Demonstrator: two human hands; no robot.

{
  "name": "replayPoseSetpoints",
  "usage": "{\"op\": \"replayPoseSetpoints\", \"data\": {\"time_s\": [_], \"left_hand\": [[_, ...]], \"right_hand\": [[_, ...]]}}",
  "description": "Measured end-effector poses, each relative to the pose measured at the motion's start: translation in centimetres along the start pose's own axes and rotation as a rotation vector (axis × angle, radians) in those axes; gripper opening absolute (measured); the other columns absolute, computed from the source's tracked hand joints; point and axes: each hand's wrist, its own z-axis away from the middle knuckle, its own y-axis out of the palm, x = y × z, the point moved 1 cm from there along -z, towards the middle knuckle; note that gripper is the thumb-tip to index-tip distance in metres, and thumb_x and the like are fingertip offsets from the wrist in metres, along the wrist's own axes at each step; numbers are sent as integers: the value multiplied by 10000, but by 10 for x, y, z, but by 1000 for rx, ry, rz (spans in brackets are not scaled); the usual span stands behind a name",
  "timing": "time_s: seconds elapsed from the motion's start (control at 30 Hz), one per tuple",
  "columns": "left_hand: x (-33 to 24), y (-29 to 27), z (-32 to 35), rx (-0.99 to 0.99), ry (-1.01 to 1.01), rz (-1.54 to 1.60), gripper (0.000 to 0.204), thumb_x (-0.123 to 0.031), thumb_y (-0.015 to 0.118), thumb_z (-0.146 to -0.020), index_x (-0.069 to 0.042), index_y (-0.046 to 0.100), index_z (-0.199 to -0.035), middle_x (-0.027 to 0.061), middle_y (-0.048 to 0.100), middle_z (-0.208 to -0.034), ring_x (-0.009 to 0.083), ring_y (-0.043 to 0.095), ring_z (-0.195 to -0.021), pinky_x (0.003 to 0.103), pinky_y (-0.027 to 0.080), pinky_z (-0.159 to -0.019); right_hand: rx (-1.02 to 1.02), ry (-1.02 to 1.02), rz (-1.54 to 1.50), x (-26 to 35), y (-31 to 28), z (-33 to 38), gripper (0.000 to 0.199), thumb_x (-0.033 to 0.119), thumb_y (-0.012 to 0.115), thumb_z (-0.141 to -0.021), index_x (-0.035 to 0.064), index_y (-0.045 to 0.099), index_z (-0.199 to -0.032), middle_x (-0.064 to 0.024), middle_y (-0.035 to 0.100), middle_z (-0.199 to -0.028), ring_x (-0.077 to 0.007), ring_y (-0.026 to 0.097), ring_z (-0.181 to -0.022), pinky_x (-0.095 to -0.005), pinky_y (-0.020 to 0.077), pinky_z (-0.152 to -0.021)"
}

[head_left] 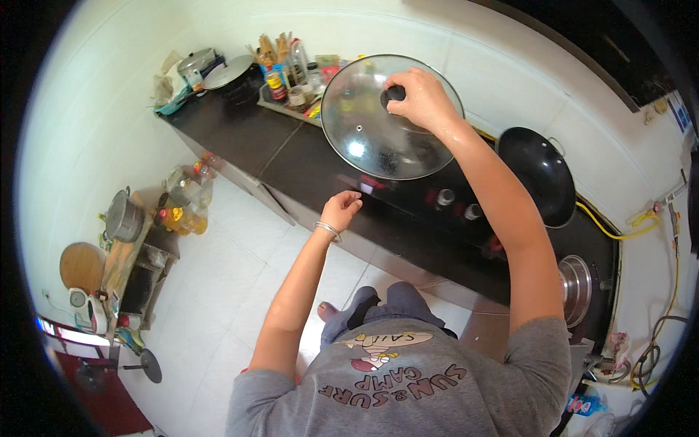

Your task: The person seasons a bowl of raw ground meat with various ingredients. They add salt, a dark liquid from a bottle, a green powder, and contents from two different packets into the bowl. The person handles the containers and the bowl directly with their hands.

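My right hand [420, 97] grips the black knob of a round glass lid [368, 138] and holds it up, tilted, above the dark counter [240, 127]. My left hand [340, 209] hangs loosely curled near the counter's front edge, below the lid, holding nothing; a thin bracelet sits on its wrist. A black wok [542, 175] rests on the stove to the right of the lid. A second burner with a metal ring [575, 288] lies further right.
Sauce bottles and utensils [291, 73] crowd a tray at the back of the counter, with pots and a lid [218, 73] at its far left end. A low shelf with bottles and a metal pot [124, 218] stands on the white tiled floor [218, 291] at left. Yellow hose and cables [641, 226] run along the right wall.
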Motion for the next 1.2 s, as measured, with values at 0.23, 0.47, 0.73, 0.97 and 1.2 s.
{"op": "replayPoseSetpoints", "data": {"time_s": [0.23,0.47,0.73,0.97,1.2], "left_hand": [[94,-124,29,-98,-113,-18,260,-108,596,-867,36,592,-1083,48,648,-863,123,600,-774,263,489,-723],[144,-195,27,-149,-221,-32,272,-180,648,-817,9,635,-1012,137,683,-878,199,648,-786,316,506,-725],[166,-237,-23,-118,-302,-166,262,-169,632,-831,-1,630,-1033,103,668,-841,168,624,-747,296,501,-691],[173,-263,-79,-104,-249,-236,273,-165,628,-831,-8,626,-1054,107,672,-839,169,627,-740,297,505,-686],[182,-258,-126,49,-251,-215,279,-191,638,-812,-14,634,-1028,154,679,-928,253,663,-855,339,514,-764]], "right_hand": [[73,40,-91,90,152,-60,262,192,683,-655,107,676,-902,-176,589,-909,-351,594,-891,-428,494,-807],[184,272,-198,118,296,-81,315,170,726,-647,99,655,-945,-213,561,-990,-404,598,-911,-457,507,-798],[340,439,-201,96,417,-90,325,175,744,-642,84,649,-938,-205,552,-1052,-400,614,-904,-452,518,-787],[412,575,-135,64,475,-91,400,182,784,-605,87,634,-963,-177,568,-1032,-378,617,-908,-450,521,-783],[440,652,-91,38,487,-92,408,177,771,-624,84,621,-992,-176,553,-1073,-388,614,-921,-458,521,-785]]}}
